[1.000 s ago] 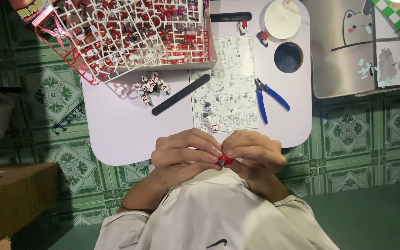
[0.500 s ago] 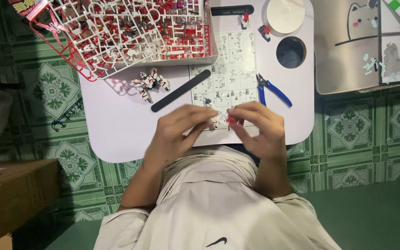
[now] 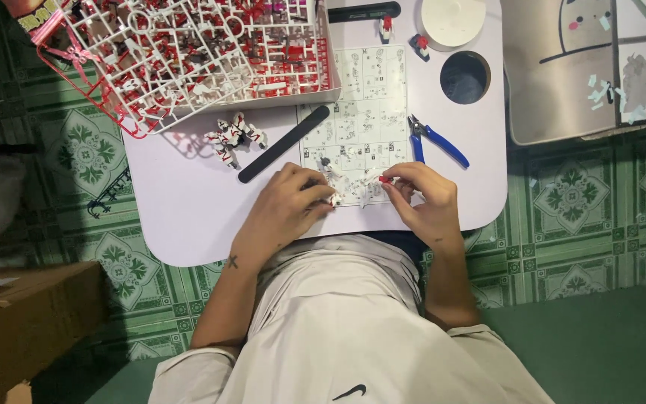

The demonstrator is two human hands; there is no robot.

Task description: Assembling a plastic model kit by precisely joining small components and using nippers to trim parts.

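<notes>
From above, I look down on a small white table (image 3: 188, 217) standing on a green patterned tile floor (image 3: 577, 209). My left hand (image 3: 285, 209) rests on the table's near part, its fingers curled and pinching a small white model part (image 3: 334, 199) at the lower edge of an instruction sheet (image 3: 357, 123). My right hand (image 3: 424, 202) sits just beside it, thumb and forefinger pressed together on a tiny red piece (image 3: 385, 179), held just above the sheet. The two hands are close but apart.

Beyond the left hand lies a long black file (image 3: 284, 144), set at a slant, with a small red-and-white model figure (image 3: 233, 136) next to it. Blue-handled nippers (image 3: 435, 141) lie at the sheet's right edge. Farther back, a box heaped with red and white plastic part frames (image 3: 188, 52) fills the table's far left. A round white lid (image 3: 454, 19) and a round dark hole (image 3: 465, 76) are at the far right corner.
</notes>
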